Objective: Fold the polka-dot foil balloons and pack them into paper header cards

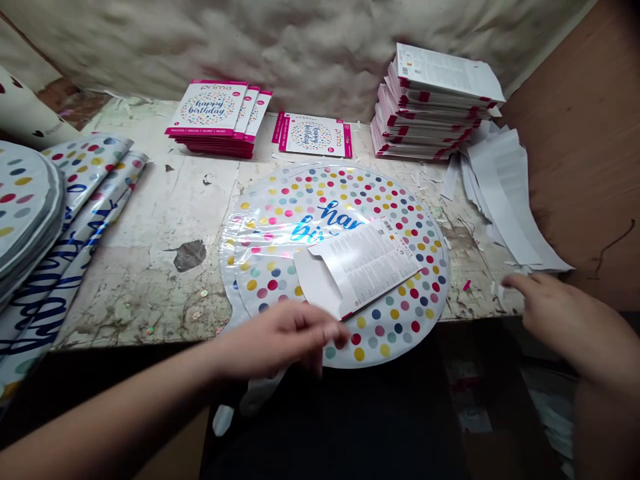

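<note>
A flat round foil balloon [395,327], white with coloured dots and blue "happy birthday" lettering, lies on the worktable at the middle. On top of it rests a white printed packet [377,257], tilted, with its flap end open toward the lower left. My left hand [295,333] hovers over the balloon's near edge just below the packet's open end. Its fingers are loosely bent and a little apart, with nothing visible in them. My right hand [560,310] is at the table's right front edge, index finger stretched out beside small white paper scraps, slightly blurred.
Stacked "happy birthday" packets [210,110] stand at the back, beside another packet [315,135]. A tall pile of packets [435,100] is at back right, with loose white paper sheets [515,200] by the wooden side wall [595,153]. More dotted balloons [30,200] lie at left.
</note>
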Demonstrator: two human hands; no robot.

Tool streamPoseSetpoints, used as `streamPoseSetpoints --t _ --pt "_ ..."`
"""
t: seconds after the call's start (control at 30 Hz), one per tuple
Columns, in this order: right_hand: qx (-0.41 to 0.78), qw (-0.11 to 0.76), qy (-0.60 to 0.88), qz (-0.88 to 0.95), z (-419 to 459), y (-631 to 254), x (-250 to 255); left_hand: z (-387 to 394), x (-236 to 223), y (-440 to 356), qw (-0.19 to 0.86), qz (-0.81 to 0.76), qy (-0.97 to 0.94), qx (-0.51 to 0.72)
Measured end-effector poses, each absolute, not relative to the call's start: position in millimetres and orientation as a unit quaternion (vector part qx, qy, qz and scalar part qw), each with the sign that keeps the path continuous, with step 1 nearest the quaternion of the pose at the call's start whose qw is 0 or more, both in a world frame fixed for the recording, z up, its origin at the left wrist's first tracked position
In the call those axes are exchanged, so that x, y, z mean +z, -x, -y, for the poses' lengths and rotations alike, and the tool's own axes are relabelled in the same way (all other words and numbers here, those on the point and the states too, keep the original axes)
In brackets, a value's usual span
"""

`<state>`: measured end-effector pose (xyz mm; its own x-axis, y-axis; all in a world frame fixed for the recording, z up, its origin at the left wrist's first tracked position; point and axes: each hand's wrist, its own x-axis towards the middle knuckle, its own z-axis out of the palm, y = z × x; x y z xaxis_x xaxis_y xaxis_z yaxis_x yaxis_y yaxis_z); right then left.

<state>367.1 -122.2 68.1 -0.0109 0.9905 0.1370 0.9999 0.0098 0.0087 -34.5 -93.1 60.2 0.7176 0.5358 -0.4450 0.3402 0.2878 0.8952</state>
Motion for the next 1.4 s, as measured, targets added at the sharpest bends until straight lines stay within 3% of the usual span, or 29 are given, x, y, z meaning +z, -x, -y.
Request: streamPoseSetpoints --t 0.1,0.2,0.37,0.57,0.73,0.87,1.0,1.07,1.13,1.2,1.23,1.3,1.4 --pt "-0.034 0.072 0.642 0.763 115.7 -284.8 56.1 45.1 45.5 37.0 0.401 -0.363 -0.814 0.212" --pt "0.080 0.092 0.580 0.805 110.0 -196.9 35.5 22.3 22.2 30.8 0.292 -0.272 -0.906 0.145" --pt "0.114 0.056 0.558 0.820 118.4 -167.7 3.4 63.3 3.7 35.7 0.236 -0.301 -0.919 0.093" --pt "0.097 0.161 0.426 0.885 130.2 -186.2 -6.5 82.6 1.1 43.2 0.237 -0.313 -0.902 0.179" --pt "0.162 0.207 0.524 0.810 100.9 -183.0 1.2 52.9 7.2 25.3 0.212 -0.357 -0.897 0.156" --pt "0.105 0.144 0.496 0.850 82.7 -188.2 6.7 33.0 3.5 24.3 0.169 -0.390 -0.892 0.152" --pt "0.092 0.015 0.438 0.894 84.7 -186.1 12.4 38.9 10.5 40.9 0.097 -0.486 -0.843 0.206" --pt "0.057 -0.052 0.434 0.898 87.1 -180.8 16.4 52.5 22.0 45.7 0.205 -0.533 -0.791 0.218" --pt "0.010 -0.072 0.418 0.905 88.4 -174.6 20.9 67.6 32.8 44.3 0.457 -0.531 -0.697 0.150" --pt "-0.037 -0.024 0.394 0.918 89.3 -168.6 25.7 78.3 37.5 38.1 0.694 -0.490 -0.520 0.090" --pt "-0.059 0.017 0.381 0.923 90.1 -165.6 28.1 80.8 36.9 34.4 0.762 -0.475 -0.428 0.102" --pt "-0.098 0.097 0.354 0.925 92.8 -159.7 32.2 80.3 31.9 28.3 0.801 -0.480 -0.296 0.201" --pt "-0.133 0.163 0.337 0.917 98.3 -152.4 35.5 73.3 23.7 24.9 0.764 -0.518 -0.250 0.294"
